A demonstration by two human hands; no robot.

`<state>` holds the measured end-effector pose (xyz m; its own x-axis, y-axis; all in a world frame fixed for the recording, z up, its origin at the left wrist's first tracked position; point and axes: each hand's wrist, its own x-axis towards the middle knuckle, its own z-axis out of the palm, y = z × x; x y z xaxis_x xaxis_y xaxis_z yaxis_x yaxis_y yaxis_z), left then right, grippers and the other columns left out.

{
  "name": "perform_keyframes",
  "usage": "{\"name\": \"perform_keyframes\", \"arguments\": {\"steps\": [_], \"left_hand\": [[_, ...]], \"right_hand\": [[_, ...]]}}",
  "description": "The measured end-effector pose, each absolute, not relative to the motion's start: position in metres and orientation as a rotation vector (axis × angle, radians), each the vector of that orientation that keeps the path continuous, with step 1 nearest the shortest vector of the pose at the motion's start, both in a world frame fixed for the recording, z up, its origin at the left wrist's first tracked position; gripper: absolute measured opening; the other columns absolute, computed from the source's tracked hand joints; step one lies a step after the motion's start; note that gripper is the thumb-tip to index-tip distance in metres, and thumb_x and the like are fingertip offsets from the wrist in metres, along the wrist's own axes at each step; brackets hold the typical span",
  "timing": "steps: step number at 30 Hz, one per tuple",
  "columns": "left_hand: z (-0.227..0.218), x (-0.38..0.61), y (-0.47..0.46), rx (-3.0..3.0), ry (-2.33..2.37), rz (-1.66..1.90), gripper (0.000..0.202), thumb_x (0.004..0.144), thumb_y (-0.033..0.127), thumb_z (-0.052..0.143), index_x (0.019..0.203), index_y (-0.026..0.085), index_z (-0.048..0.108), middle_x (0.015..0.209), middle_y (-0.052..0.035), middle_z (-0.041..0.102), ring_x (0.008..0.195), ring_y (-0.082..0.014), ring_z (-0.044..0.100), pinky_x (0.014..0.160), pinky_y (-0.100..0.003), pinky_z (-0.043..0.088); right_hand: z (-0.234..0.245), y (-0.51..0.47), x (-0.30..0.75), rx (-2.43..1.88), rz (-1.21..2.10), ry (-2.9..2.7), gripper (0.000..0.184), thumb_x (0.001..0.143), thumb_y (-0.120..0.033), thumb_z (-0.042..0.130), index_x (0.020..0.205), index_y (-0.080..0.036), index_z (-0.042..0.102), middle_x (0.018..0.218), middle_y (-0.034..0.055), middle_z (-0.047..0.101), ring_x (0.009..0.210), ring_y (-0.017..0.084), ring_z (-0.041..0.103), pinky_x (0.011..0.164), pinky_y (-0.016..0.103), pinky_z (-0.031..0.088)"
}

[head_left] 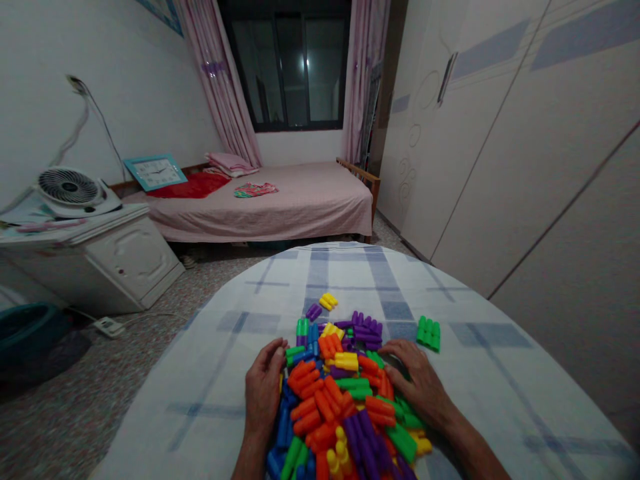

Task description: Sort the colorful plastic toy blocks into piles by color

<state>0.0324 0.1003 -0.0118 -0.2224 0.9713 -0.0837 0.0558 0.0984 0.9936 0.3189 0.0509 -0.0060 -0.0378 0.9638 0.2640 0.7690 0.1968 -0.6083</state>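
A heaped pile of plastic building pieces (325,400) in orange, green, blue, purple and yellow lies at the near side of the table. Each piece looks like short tubes joined side by side. Along the pile's left edge rests my left hand (263,390), fingers stretched forward near blue and green pieces. My right hand (423,383) lies against the right edge, thumb and fingers apart, beside green and orange pieces. Neither hand visibly grips a piece. Past the right fingertips sits a separate green piece (429,334). A yellow piece (329,301) and a purple piece (313,312) lie beyond the pile.
The round table wears a white and blue checked cloth (280,283). Ahead stands a bed (300,200) with a blue-framed clock (156,173). To the left are a white cabinet (135,257) and a fan (70,190); a wardrobe (480,147) lines the right.
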Motion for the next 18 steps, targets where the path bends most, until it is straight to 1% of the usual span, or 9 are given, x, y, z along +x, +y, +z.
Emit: {"name": "perform_keyframes", "arguments": {"steps": [2, 4, 6, 9, 13, 18], "left_hand": [[-0.0112, 0.0328, 0.1005, 1.065, 1.456, 1.264, 0.044, 0.075, 0.048, 0.059, 0.105, 0.016, 0.063, 0.107, -0.0098, 0.068, 0.099, -0.0237, 0.063, 0.089, -0.036, 0.047], [-0.0109, 0.0332, 0.1007, 1.057, 1.441, 1.268, 0.044, 0.075, 0.048, 0.058, 0.106, 0.016, 0.062, 0.107, -0.0102, 0.068, 0.099, -0.0239, 0.063, 0.089, -0.036, 0.047], [-0.0109, 0.0335, 0.1009, 1.061, 1.434, 1.281, 0.044, 0.075, 0.048, 0.059, 0.106, 0.016, 0.063, 0.107, -0.0105, 0.068, 0.099, -0.024, 0.063, 0.089, -0.037, 0.047], [-0.011, 0.0332, 0.1008, 1.075, 1.437, 1.294, 0.044, 0.074, 0.047, 0.06, 0.105, 0.016, 0.064, 0.107, -0.0106, 0.068, 0.098, -0.0239, 0.063, 0.088, -0.036, 0.048], [-0.0106, 0.0326, 0.1004, 1.084, 1.451, 1.286, 0.043, 0.075, 0.047, 0.059, 0.105, 0.016, 0.064, 0.107, -0.0099, 0.068, 0.098, -0.0231, 0.063, 0.088, -0.035, 0.048], [-0.0095, 0.033, 0.0997, 1.082, 1.434, 1.273, 0.044, 0.075, 0.048, 0.058, 0.105, 0.016, 0.063, 0.108, -0.01, 0.068, 0.098, -0.0233, 0.063, 0.088, -0.035, 0.047]], "right_hand": [[-0.0052, 0.0501, 0.3194, -1.617, 0.396, -1.866, 0.019, 0.081, -0.031, 0.049, 0.092, -0.022, 0.062, 0.103, 0.0061, 0.061, 0.1, 0.022, 0.053, 0.089, 0.039, 0.04], [-0.0047, 0.0497, 0.3191, -1.627, 0.403, -1.863, 0.015, 0.081, -0.03, 0.05, 0.085, -0.022, 0.062, 0.102, 0.006, 0.061, 0.099, 0.022, 0.053, 0.088, 0.039, 0.04], [-0.0052, 0.05, 0.3185, -1.634, 0.417, -1.856, 0.012, 0.08, -0.03, 0.051, 0.078, -0.021, 0.059, 0.1, 0.0059, 0.06, 0.098, 0.022, 0.053, 0.088, 0.039, 0.039], [-0.0085, 0.0512, 0.3185, -1.641, 0.422, -1.832, 0.012, 0.08, -0.029, 0.051, 0.073, -0.021, 0.056, 0.099, 0.0057, 0.06, 0.097, 0.021, 0.053, 0.088, 0.038, 0.039], [-0.0131, 0.0528, 0.3198, -1.643, 0.418, -1.782, 0.015, 0.081, -0.03, 0.05, 0.07, -0.021, 0.054, 0.097, 0.005, 0.061, 0.095, 0.02, 0.054, 0.087, 0.037, 0.04], [-0.0114, 0.0521, 0.3201, -1.628, 0.435, -1.737, 0.025, 0.085, -0.034, 0.045, 0.064, -0.021, 0.052, 0.091, 0.0046, 0.063, 0.09, 0.019, 0.055, 0.084, 0.036, 0.041]]}}
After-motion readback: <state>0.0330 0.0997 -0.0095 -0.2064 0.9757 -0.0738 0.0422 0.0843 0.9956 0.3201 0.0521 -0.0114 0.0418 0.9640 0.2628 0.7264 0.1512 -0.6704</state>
